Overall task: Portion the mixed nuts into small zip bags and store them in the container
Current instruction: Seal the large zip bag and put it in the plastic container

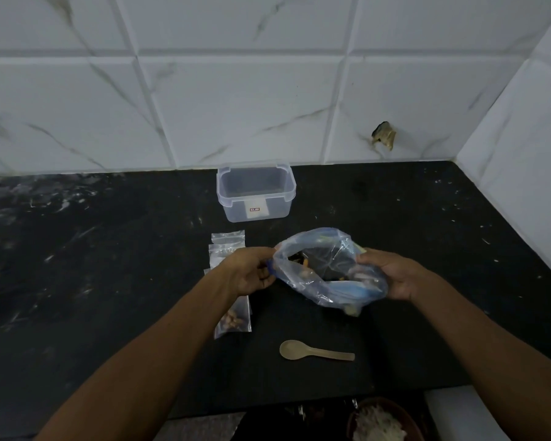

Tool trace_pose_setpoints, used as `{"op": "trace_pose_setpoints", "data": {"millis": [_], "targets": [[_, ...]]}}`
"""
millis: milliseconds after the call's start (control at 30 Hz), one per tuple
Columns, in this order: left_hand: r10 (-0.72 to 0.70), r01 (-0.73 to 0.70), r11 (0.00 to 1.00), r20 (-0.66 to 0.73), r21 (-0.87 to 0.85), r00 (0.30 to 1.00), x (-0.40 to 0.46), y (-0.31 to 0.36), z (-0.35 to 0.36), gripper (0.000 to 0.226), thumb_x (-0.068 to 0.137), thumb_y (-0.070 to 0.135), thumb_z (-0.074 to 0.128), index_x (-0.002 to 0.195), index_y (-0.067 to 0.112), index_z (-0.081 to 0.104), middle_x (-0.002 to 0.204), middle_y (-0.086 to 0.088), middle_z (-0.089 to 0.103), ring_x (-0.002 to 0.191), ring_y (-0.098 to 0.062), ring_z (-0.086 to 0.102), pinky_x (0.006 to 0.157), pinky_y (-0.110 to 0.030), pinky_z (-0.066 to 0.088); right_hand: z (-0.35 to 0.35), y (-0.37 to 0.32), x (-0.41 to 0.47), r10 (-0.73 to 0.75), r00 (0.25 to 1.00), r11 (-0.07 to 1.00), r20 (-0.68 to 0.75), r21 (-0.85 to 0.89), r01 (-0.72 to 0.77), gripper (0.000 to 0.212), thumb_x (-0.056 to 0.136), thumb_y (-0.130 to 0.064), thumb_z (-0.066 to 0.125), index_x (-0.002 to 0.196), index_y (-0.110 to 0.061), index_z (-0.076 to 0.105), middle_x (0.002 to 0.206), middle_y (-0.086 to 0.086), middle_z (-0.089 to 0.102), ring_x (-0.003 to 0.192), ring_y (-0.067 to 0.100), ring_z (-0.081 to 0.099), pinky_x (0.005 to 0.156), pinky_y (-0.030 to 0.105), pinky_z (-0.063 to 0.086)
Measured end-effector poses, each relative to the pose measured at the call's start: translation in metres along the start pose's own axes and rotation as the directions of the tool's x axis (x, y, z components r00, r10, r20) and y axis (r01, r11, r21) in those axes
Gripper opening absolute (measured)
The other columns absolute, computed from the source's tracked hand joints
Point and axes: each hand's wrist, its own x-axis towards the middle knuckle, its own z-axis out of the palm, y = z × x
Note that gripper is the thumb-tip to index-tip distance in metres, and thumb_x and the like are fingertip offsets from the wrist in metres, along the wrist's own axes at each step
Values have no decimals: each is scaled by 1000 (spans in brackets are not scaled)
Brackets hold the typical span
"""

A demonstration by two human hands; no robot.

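- We find the large bag of mixed nuts (pixel 328 272) held above the black counter (pixel 109 265), its mouth spread wide; only a few dark and orange pieces show inside, so we judge the stock is running low.
- The left hand (pixel 252 272) pinches the bag's left rim between thumb and curled fingers; the right hand (pixel 392 275) grips the right rim the same way. Neither hand is free.
- One small zip bag (pixel 234 316) with nuts in it lies flat under the left forearm; we cannot tell whether it is zipped.
- Further small zip bags (pixel 228 245) lie just beyond it, towards the wall; they look unfilled, though part of the pile is hidden by the hand.
- The clear container (pixel 256 192) stands lidless against the tiled wall (pixel 236 90), and nothing shows in it. We judge storing has not begun and most portioning remains.
- The spoon (pixel 315 351) lies untouched near the counter's front edge, just below the large bag.
- Room: bare counter lies left and right of the work. The front edge runs close behind the spoon; a bowl (pixel 382 421) sits below it. The side wall closes the right.
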Motion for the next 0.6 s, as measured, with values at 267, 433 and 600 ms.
{"op": "trace_pose_setpoints", "data": {"millis": [267,433,600], "targets": [[-69,45,986,147,161,987,-3,1,0,29,89,11,62,118,10,59,115,-17,61,93,-25,65,74,-33,57,4,-5,4,-40,993,983,-111,-184,19,34,86,4,59,117,-8,59,116,20,64,106,33,64,90,47,53],[361,-244,637,-3,731,932,0,-1,16,7,94,15,61,94,19,55,101,-6,62,83,-15,64,58,-22,50,21,-3,11,-525,801,553,-287,-830,65,14,86,-1,58,86,-15,57,92,6,62,73,11,57,57,24,44],[300,-225,806,-51,547,953,4,2,5,10,96,10,56,104,14,53,107,-13,62,89,-23,66,67,-33,57,8,-17,-4,-216,976,945,-10,-252,207,16,86,-15,62,99,-9,68,99,13,68,84,21,67,76,35,53]]}}
